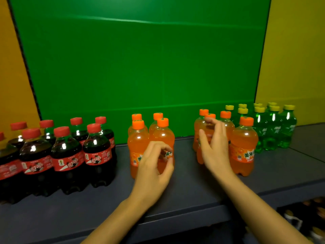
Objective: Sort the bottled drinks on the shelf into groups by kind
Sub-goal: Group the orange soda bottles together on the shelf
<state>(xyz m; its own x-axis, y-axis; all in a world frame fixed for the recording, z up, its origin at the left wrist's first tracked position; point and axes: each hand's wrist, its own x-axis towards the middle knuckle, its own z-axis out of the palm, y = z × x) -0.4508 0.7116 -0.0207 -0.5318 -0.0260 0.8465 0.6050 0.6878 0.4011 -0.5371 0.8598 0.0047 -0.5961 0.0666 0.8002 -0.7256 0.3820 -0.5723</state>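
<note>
Several dark cola bottles with red caps (67, 152) stand grouped at the left of the dark shelf (184, 184). Several orange soda bottles (139, 138) form a cluster in the middle. A second orange cluster (243, 143) stands to the right, right beside several green bottles with yellow caps (273, 127). My left hand (153, 169) hovers in front of the middle orange cluster, fingers loosely curled, holding nothing. My right hand (214, 148) reaches in front of the right orange cluster with relaxed fingers by a bottle's neck; I cannot tell whether it touches.
A green back panel (140, 67) rises behind the bottles, with yellow walls (295, 59) at both sides. A gap of bare shelf separates the two orange clusters. Below the shelf edge at the lower right, other small items (314, 217) show dimly.
</note>
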